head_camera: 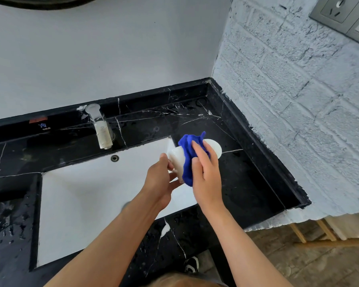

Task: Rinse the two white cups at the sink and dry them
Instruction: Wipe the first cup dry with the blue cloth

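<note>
My left hand (161, 179) holds one end of a white cup (177, 160) that lies on its side in the air, above the right end of the white sink basin (87, 195). My right hand (205, 175) presses a blue cloth (188, 154) around the cup's middle. The cup's other end (215, 149) shows white past the cloth, over the black counter. Only this one cup is in view.
A steel faucet (101, 129) stands behind the basin on the wet black marble counter (247, 172). A white brick wall (298, 110) closes the right side, with an outlet (336, 9) high up. Below right lie a wooden floor and a shoe (192, 265).
</note>
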